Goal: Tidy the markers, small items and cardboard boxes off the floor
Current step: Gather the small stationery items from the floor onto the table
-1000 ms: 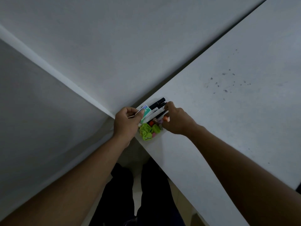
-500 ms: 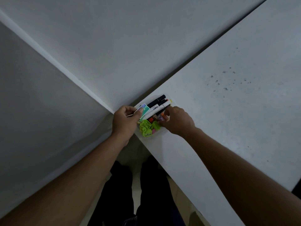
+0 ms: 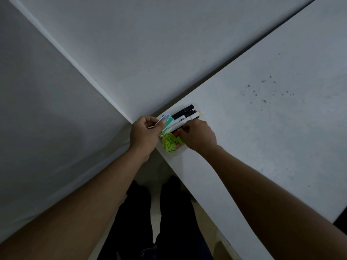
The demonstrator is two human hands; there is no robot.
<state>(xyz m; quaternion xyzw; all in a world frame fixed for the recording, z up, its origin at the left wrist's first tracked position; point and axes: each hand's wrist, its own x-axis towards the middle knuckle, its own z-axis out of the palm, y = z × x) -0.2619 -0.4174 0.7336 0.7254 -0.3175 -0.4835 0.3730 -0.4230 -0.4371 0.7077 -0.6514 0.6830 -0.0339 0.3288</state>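
Pinches green card (image 3: 167, 121) in left grip (image 3: 143, 135); clamps right grip (image 3: 199, 136) round white marker (image 3: 191, 117), lying near-left to far-right among small items (image 3: 170, 141) at near-left corner of tabletop (image 3: 262, 137).

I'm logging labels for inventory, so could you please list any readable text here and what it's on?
Nothing here reads clearly.
On the green and blue card, pinched in the left hand: white lettering, too blurred to read.
On the white marker: dark print on the barrel, too small to read.
On the black marker: a pale mark, illegible.
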